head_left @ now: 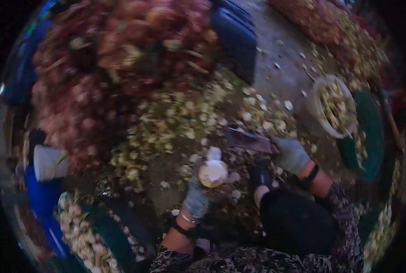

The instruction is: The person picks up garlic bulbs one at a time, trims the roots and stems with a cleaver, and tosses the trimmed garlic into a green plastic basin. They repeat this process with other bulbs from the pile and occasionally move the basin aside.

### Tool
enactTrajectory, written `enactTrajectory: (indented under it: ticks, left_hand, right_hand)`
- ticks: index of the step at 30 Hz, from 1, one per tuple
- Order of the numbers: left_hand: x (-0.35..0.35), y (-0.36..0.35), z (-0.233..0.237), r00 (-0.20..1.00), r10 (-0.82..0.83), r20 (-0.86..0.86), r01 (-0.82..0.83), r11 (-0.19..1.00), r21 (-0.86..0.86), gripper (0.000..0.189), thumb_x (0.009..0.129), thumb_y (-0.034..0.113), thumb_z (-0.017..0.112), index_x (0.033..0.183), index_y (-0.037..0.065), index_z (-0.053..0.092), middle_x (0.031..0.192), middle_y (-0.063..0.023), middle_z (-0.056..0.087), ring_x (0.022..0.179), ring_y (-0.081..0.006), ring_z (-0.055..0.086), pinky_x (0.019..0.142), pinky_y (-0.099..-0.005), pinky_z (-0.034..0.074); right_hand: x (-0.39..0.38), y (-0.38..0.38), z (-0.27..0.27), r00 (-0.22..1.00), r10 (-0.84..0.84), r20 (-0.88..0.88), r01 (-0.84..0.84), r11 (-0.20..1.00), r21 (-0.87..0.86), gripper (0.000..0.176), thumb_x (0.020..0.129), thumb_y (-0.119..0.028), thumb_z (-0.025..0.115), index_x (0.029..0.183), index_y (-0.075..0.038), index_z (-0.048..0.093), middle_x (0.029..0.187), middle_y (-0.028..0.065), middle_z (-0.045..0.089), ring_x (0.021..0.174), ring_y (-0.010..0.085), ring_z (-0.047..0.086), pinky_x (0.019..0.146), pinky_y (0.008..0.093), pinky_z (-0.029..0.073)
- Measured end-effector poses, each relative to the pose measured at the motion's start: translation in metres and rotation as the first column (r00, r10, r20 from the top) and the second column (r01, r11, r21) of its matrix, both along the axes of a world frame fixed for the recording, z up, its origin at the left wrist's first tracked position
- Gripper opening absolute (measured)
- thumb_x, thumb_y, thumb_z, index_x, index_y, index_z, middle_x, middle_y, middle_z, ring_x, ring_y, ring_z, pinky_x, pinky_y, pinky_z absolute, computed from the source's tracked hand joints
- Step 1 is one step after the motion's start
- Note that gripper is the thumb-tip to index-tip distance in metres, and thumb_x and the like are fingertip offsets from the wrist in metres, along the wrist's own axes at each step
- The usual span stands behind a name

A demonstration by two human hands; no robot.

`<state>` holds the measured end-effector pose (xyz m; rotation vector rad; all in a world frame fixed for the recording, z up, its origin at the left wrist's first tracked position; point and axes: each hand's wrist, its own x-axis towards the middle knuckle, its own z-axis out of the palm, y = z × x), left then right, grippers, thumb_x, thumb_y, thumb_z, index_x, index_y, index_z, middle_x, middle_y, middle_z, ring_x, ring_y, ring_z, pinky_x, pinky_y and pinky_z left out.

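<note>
My left hand (196, 198), in a grey work glove, is closed around a pale round bulb that looks like an onion (213, 173). Its white cut face is turned up, and a small white piece (214, 154) sits just beyond it. My right hand (294, 157), gloved too, grips the handle end of a broad-bladed cleaver (248, 140). The blade points left, a little beyond the onion and apart from it. Blur hides the fingertips of both hands.
Red mesh sacks (84, 113) pile up at the left and back. Trimmings (175, 118) litter the floor. A white bucket (319, 107) and green basket (371, 145) stand right; a full green basket (105, 232), another white bucket (50, 163) and a dark blue crate (235, 38) surround the workspace.
</note>
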<state>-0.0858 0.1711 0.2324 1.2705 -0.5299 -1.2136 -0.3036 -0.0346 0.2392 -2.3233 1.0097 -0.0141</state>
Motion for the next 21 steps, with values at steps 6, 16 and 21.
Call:
enactTrajectory:
  ticks: [6,16,21]
  left_hand:
    - [0.015,0.012,-0.056,0.047,-0.327,-0.944,-0.224,0.917,-0.329,0.047,0.097,0.035,0.053,0.134,0.006,0.048,0.122,-0.0105,0.058,0.105,-0.0221,0.061,0.088,-0.0364,0.055]
    - [0.052,0.113,0.173,0.600,0.046,-0.799,-0.543,0.757,-0.364,0.042,0.098,0.035,0.054,0.128,0.006,0.052,0.112,-0.0099,0.060,0.096,-0.0205,0.059,0.076,-0.0314,0.056]
    - [0.051,0.193,0.292,0.589,0.375,-0.716,-0.761,0.554,-0.337,0.055,0.093,0.052,0.054,0.120,0.004,0.053,0.100,-0.0097,0.061,0.075,-0.0227,0.061,0.054,-0.0258,0.053]
  right_hand:
    - [-0.003,0.020,0.031,0.960,0.102,0.260,-0.048,0.978,-0.205,0.038,0.080,-0.029,0.073,0.110,-0.008,0.063,0.083,0.0162,0.067,0.078,0.0375,0.065,0.070,0.0399,0.053]
    - [-0.005,-0.004,0.080,0.933,0.131,0.334,-0.055,0.972,-0.227,0.026,0.087,-0.012,0.068,0.111,-0.005,0.064,0.102,0.0108,0.069,0.093,0.0253,0.065,0.075,0.0373,0.053]
    - [-0.001,0.021,0.139,0.860,0.246,0.448,-0.009,0.884,-0.467,0.027,0.084,-0.005,0.070,0.109,-0.005,0.063,0.102,0.0085,0.067,0.093,0.0219,0.063,0.075,0.0363,0.053]
